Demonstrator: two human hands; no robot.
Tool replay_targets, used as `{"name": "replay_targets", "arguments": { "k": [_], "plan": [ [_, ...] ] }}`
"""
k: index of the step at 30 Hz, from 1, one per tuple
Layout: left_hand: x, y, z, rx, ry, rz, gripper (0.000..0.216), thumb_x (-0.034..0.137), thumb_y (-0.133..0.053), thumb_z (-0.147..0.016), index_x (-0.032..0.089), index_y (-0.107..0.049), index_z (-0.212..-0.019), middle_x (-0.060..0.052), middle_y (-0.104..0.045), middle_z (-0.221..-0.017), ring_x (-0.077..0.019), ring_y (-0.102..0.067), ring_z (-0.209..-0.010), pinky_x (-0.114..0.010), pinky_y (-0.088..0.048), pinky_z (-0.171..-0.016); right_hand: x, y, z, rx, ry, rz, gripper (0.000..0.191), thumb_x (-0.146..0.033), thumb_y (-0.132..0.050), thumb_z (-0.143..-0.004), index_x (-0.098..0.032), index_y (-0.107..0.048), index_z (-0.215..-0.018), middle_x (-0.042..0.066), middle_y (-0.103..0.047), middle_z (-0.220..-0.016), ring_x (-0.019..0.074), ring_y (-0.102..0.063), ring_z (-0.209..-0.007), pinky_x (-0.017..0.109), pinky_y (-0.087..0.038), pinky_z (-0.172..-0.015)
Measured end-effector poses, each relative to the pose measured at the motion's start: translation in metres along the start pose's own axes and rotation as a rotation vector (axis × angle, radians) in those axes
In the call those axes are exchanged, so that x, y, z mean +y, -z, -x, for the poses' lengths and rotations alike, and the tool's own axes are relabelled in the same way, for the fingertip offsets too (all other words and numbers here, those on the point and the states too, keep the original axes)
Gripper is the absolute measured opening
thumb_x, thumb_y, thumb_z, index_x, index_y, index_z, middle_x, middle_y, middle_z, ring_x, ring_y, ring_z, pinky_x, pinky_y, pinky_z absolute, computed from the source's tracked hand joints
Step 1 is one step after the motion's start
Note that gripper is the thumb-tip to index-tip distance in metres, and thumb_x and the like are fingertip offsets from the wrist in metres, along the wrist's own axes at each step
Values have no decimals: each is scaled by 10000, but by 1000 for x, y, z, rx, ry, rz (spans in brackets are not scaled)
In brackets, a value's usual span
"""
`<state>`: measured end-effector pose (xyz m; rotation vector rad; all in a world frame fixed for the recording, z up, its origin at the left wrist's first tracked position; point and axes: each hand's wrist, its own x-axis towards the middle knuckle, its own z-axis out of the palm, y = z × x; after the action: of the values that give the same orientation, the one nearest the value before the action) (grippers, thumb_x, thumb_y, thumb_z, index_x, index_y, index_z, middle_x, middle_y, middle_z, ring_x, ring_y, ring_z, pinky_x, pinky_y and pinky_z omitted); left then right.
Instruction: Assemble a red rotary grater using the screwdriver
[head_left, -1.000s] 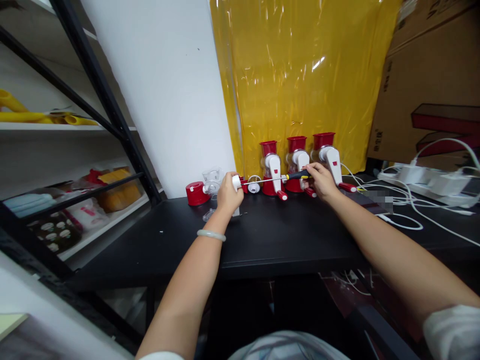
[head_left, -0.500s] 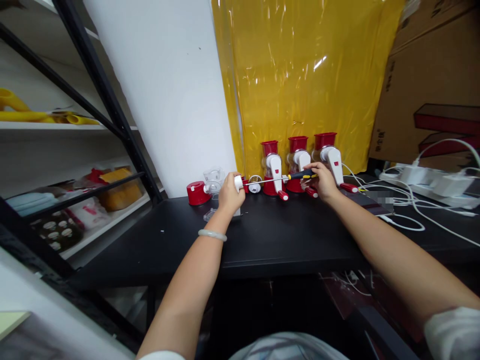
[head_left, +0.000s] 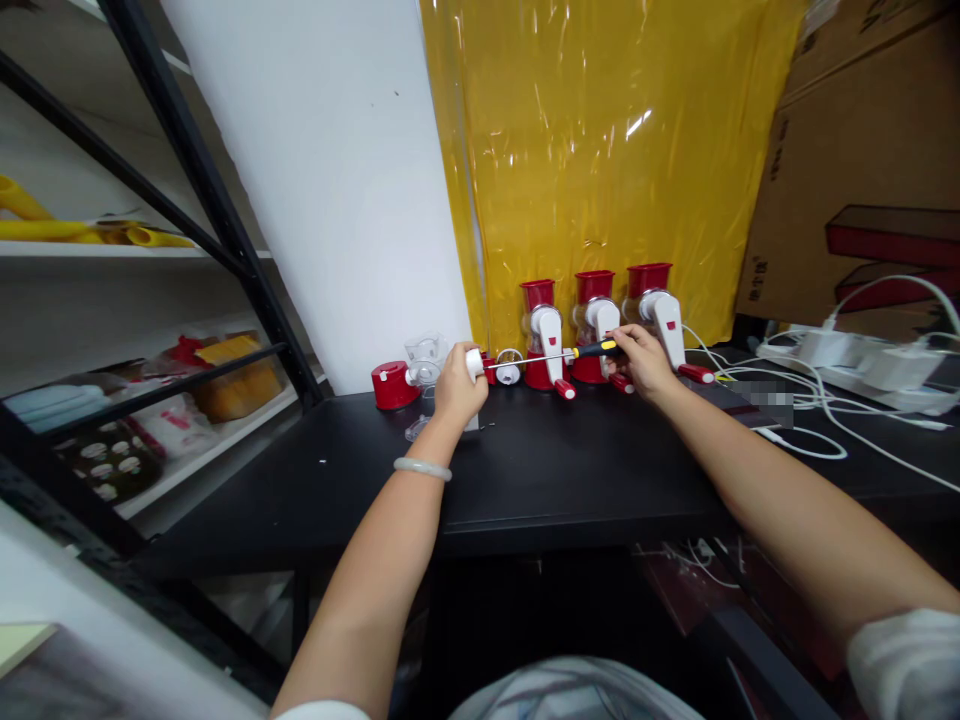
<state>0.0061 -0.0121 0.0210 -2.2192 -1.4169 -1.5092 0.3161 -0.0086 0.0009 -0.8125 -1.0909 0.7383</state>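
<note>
My left hand (head_left: 459, 388) is closed around a white round plastic part (head_left: 474, 363), mostly covered by the fingers. In my right hand (head_left: 637, 362) is a screwdriver (head_left: 596, 349) with a black and yellow handle, gripped near the handle's end. Its long metal shaft lies nearly level and points left, with the tip at the white part. Whether the tip sits in a screw I cannot tell. Behind the shaft stand three red and white hand-crank rotary graters (head_left: 547, 335). Left of my left hand are a red grater base (head_left: 395, 386) and a clear plastic housing (head_left: 425, 357).
The black table (head_left: 570, 470) runs across the view. White cables and a power strip (head_left: 870, 370) lie at the right, before a large cardboard box (head_left: 855, 200). A yellow plastic curtain (head_left: 600, 140) hangs behind. A black-framed shelf (head_left: 214, 190) stands at the left.
The screwdriver and both hands keep nearly the same pose. My right-hand fingers have shifted slightly on the handle. The whole view has moved a little.
</note>
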Motion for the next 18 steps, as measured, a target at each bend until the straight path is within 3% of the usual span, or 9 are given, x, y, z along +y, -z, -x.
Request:
{"name": "replay_targets", "arguments": {
  "k": [5, 11, 18],
  "plan": [
    [1, 1, 1, -2, -12, 2, 474, 60, -572, -727, 216, -539, -1173, -89, -677, -1101, -267, -657, -1024, -388, -531, -854, -3, -1, 2, 2, 8, 36, 433, -578, -760, -704, -220, -542, -814, -57, -573, -534, 105, -538, -381, 203, -427, -350],
    [0, 0, 1, -2, -25, -3, 451, 61, -561, -730, 218, -542, -1153, -82, -681, -1102, -264, -661, -1018, -381, -530, -846, -10, -1, 12, -8, -30, 194, 470, -671, -659, -780, -215, -544, -787, -51, -515, -425, 105, -456, -288, 187, -291, -259],
    [2, 1, 1, -5, -33, 0, 462, 57, -564, -730, 215, -543, -1165, -85, -676, -1130, -263, -655, -1040, -382, -530, -876, -10, -1, 12, 28, -38, 266, 525, -733, -577, -811, -209, -559, -787, -39, -511, -409, 107, -427, -265, 198, -288, -236]
  ]
}}
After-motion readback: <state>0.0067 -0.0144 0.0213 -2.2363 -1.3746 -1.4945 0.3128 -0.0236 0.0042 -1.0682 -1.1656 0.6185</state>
